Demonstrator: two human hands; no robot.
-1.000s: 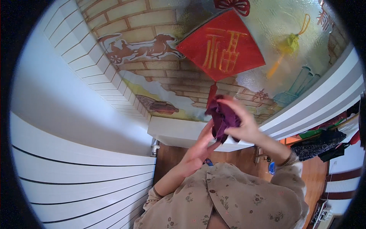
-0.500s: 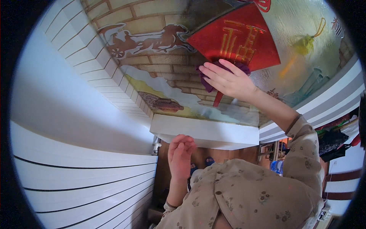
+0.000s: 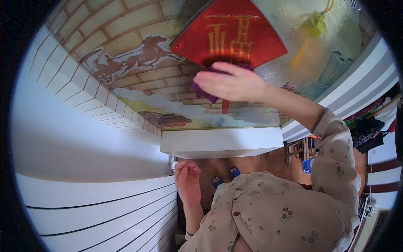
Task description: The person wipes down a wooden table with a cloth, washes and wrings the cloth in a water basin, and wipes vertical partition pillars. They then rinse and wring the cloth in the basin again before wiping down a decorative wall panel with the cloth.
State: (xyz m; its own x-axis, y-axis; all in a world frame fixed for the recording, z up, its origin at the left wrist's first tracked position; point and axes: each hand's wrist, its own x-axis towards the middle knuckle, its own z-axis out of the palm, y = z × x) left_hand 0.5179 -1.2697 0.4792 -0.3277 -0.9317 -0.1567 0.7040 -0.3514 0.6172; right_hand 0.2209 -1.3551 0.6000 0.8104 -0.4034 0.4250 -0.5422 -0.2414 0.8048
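My right hand (image 3: 235,83) lies nearly flat on a dark purple cloth (image 3: 205,91), pressing it against a glossy decorated wall panel (image 3: 163,86). The cloth is bunched, and most of it is hidden under the palm. It sits at the lower tip of a red diamond-shaped picture (image 3: 226,31) with gold marks. A narrow red strip (image 3: 225,107) on the panel shows just below the hand. Low in front of my body, my left hand (image 3: 187,182) hangs in the air with loosely curled fingers and nothing in it.
A white ledge (image 3: 222,140) juts out below the panel. White ribbed boards (image 3: 100,210) stand on the left, near a small metal valve (image 3: 173,164). Blue slippers (image 3: 235,171) are on the wooden floor. To the right are a rack (image 3: 297,150) and hanging clothes (image 3: 371,130).
My right hand and the cloth have shifted a little left and down relative to the red picture. My left hand has dropped slightly. The whole view has shifted too.
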